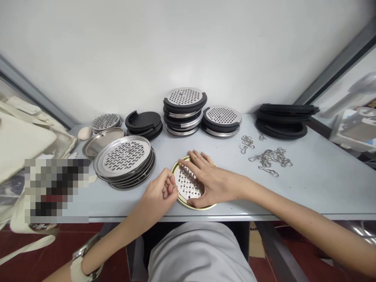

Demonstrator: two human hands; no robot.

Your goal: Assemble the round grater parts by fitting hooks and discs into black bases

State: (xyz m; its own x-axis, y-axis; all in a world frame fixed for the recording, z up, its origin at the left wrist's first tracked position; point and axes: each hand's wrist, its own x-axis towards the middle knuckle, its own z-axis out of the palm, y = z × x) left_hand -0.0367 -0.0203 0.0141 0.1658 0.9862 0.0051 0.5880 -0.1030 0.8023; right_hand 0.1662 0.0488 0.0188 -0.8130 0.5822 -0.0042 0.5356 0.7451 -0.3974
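A round grater plate with a gold rim (188,186) lies on the grey table near its front edge. Over its right half my right hand (205,178) is spread, fingertips at the far rim and thumb at the near side. At the plate's left rim is my left hand (166,188), its fingers curled together; whatever may be between them is too small to name. To the left stands a stack of silver grater plates (126,156), the top one with rows of raised teeth.
Black holders and perforated discs form a tall stack (185,113) and a lower stack (221,117) by the wall. Black rings (282,127) sit at the back right, metal clips (272,158) before them. Black holders (143,123) and a shallow metal dish (104,139) are left.
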